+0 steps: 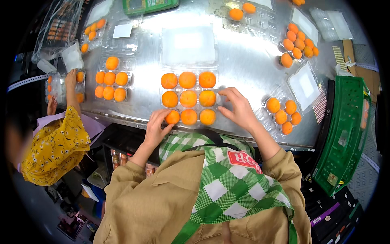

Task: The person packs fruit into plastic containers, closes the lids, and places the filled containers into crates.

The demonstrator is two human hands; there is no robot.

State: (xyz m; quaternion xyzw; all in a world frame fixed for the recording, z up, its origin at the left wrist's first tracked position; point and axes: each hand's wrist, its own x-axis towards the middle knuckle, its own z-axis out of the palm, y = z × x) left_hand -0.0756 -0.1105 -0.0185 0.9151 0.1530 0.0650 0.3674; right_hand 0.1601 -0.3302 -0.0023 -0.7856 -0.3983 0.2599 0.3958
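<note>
Before me a clear plastic clamshell tray (189, 103) holds several orange fruits (188, 98), probably persimmons, in three rows. Its lid (189, 45) lies folded back on the metal table, with a white sheet over it. My left hand (156, 124) has its thumb and fingers about the front-left fruit (172, 117), which sits in its compartment. At the tray's right side, my right hand (239, 106) holds nothing, fingers apart. Its fingertips are nearest the right-hand fruit of the middle row (207, 98); whether they touch the tray's edge I cannot tell.
Another fruit tray (113, 82) stands at left; others lie right (281, 114) and far right (300, 42). A co-worker in a yellow floral top (58, 146) handles a tray at far left. A green scale (149, 6) is at the back, a green crate (341, 134) at right.
</note>
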